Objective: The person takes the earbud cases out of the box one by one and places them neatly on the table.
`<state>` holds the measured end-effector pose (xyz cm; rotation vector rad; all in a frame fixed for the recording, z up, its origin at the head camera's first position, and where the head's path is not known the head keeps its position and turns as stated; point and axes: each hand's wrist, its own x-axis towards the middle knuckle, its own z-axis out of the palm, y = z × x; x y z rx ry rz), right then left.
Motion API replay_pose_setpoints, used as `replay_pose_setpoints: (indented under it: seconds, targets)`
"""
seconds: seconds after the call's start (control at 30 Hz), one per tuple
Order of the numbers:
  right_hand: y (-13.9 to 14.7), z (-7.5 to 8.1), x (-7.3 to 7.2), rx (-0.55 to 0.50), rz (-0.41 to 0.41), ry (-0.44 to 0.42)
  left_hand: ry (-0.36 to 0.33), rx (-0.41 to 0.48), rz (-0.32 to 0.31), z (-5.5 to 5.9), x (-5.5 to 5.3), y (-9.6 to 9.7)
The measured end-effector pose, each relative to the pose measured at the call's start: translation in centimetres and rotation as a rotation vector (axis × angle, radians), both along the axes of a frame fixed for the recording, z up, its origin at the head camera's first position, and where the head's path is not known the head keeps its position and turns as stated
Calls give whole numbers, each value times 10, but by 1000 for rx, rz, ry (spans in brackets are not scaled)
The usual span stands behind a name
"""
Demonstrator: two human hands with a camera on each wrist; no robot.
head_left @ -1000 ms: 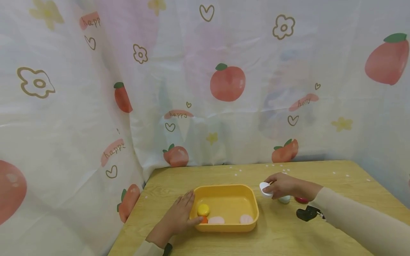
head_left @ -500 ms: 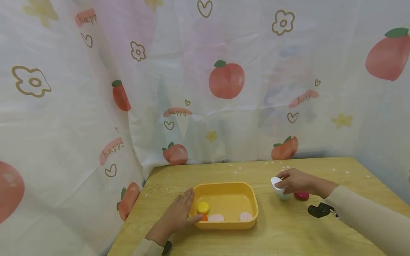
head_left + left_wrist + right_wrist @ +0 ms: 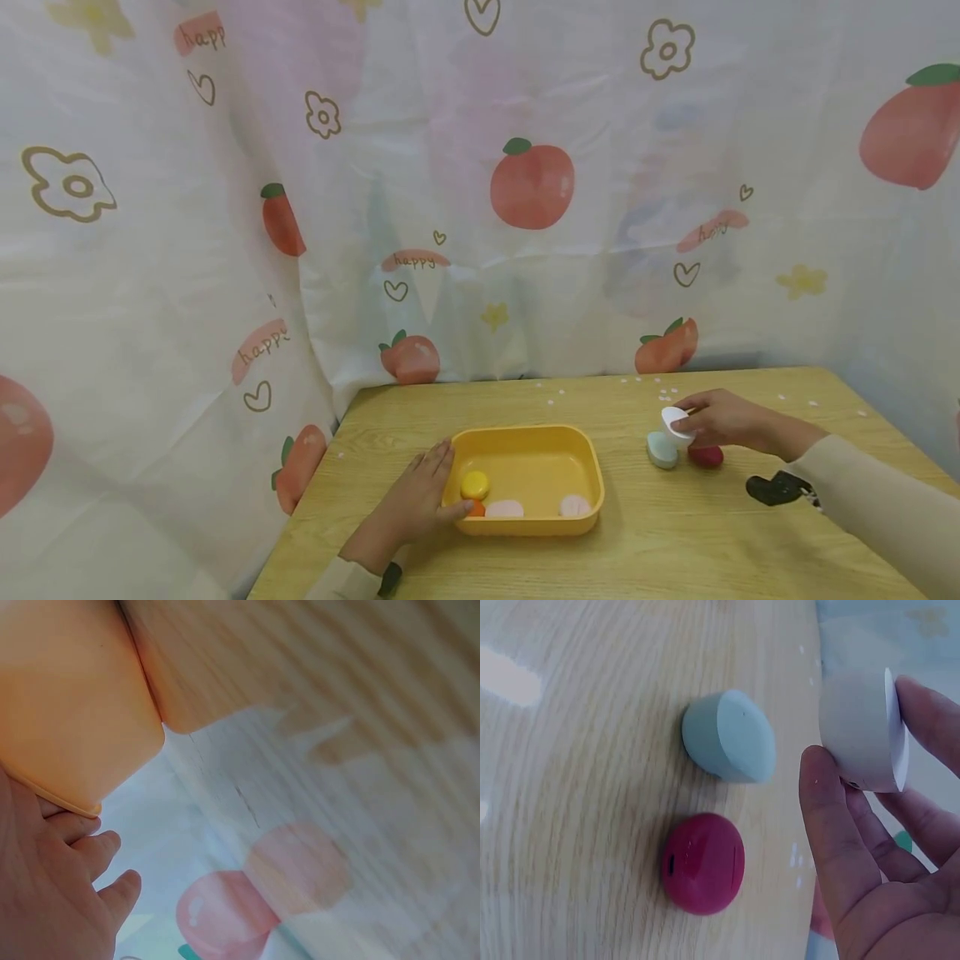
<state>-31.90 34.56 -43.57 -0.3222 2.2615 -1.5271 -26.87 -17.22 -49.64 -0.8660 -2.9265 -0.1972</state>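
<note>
My right hand (image 3: 723,419) pinches a white, rounded, cup-shaped piece with a flat slanted face (image 3: 861,731) between thumb and fingers, raised off the table. Below it on the wood sit a pale green piece of similar shape (image 3: 727,739) and a glossy crimson rounded case with a slot and a seam line (image 3: 703,864). On the left, my left hand (image 3: 415,507) rests against the yellow bin (image 3: 525,527), fingers extended along its left rim and thumb over the front corner. Inside the bin lie a yellow round piece (image 3: 475,484), an orange one (image 3: 476,507) partly under the thumb, and two pale pink ones (image 3: 576,506).
Small white specks (image 3: 663,392) are scattered toward the back of the wooden table (image 3: 660,533). A fruit-printed curtain (image 3: 585,317) hangs behind and to the left of it. A dark strap piece (image 3: 776,489) hangs by the right wrist.
My right hand has carried the white piece to the right, away from the bin, past the pale green piece and toward the crimson case. My left hand stays on the bin.
</note>
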Motion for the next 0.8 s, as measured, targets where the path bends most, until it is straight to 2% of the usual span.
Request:
replay_pose_setpoints:
  seconds: [0.2,0.53,0.8]
  targets:
    - [11,-2,-2,2,-12,-5,4,-6,-5,0,0,0]
    - [30,-15,-2,22,-87,-50,20,-7,-22,0,-1,1]
    - [42,-19,-4,19,-99,-25,11,-1,-8,2,1,0]
